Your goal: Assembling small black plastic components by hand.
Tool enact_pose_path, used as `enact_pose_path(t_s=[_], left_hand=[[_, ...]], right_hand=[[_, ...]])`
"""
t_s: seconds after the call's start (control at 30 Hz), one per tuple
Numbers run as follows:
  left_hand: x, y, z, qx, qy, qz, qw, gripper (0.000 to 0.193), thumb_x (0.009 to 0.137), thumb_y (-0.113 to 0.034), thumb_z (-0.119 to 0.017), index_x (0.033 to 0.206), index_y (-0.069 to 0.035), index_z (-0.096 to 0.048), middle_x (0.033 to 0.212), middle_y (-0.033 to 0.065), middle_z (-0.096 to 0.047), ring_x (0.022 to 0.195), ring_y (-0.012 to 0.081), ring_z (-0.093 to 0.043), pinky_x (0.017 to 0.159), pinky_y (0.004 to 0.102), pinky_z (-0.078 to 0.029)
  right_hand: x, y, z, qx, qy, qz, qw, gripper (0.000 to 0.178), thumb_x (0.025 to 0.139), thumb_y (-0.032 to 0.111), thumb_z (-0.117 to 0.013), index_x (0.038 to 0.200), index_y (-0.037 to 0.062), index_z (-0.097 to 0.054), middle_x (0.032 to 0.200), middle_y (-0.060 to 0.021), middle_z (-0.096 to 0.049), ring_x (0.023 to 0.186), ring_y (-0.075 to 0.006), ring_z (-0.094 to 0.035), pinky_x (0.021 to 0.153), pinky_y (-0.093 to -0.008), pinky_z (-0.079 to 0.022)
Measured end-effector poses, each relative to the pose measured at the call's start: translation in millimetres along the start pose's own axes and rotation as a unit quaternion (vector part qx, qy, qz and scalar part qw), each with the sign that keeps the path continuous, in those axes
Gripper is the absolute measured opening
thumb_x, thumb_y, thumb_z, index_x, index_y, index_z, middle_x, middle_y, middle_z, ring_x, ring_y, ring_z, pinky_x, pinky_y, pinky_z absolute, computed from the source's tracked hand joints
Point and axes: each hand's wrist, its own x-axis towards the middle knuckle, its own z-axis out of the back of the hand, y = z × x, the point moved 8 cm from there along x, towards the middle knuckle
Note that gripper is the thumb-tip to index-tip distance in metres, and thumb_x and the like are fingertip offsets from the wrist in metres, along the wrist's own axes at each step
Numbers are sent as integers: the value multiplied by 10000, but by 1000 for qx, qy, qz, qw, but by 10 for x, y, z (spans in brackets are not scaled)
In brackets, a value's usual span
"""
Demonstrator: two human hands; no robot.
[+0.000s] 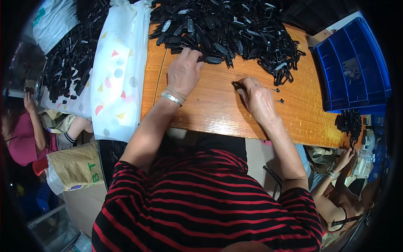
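Note:
A big heap of small, elongated black plastic parts (218, 29) covers the far side of the wooden table. At the heap's near left edge my left hand (184, 71) curls its fingers closed among the parts. Whatever it grips is hidden by the fingers and the dark pieces around them. My right hand (259, 100) is nearer to me and further right, low over the bare wood. Between its thumb and fingers it pinches one black plastic part (239, 85). Two tiny dark pieces, like pins or screws, lie to the right: one piece (276, 90) beyond the other piece (280, 101).
White patterned plastic sheeting (117, 71) covers the table's left side, with another black heap (69, 63) beyond it. A blue crate (350, 65) stands tilted at the right, near a smaller black pile (349, 124). Other people sit at both sides; a brown sack (77, 166) stands lower left.

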Motion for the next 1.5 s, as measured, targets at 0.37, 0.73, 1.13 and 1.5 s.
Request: enact_pose_path(t_s=[0.37,0.73,1.13,1.5], left_hand=[[-367,297,-193,-554,52,276,784,270,907,-45,-630,1167,19,-592,966,37,-629,860,99,-617,767,221,-527],[-538,64,-77,-666,107,297,676,273,904,-59,-646,1161,14,-589,1008,44,-651,854,82,-597,773,209,-476],[-493,-62,70,-648,92,250,714,311,888,-31,-663,1171,51,-565,906,37,-650,720,66,-591,661,202,-504],[-503,-114,90,-633,77,225,737,294,892,-10,-650,1172,37,-574,866,16,-643,712,39,-578,656,179,-492]], right_hand=[[-2,16,12,100,49,23,994,257,750,67,-767,956,-7,-634,859,-156,-647,735,-336,-645,659,-393,-515],[205,558,97,233,-54,16,971,200,868,17,-641,1060,-30,-615,921,-103,-624,690,-160,-610,623,-272,-491],[143,697,151,247,-81,-22,965,215,903,39,-614,1111,-10,-592,934,-150,-647,789,-246,-669,656,-322,-533],[115,719,191,263,-134,-2,956,209,868,34,-664,1074,1,-652,886,-119,-640,750,-189,-659,610,-276,-534]])
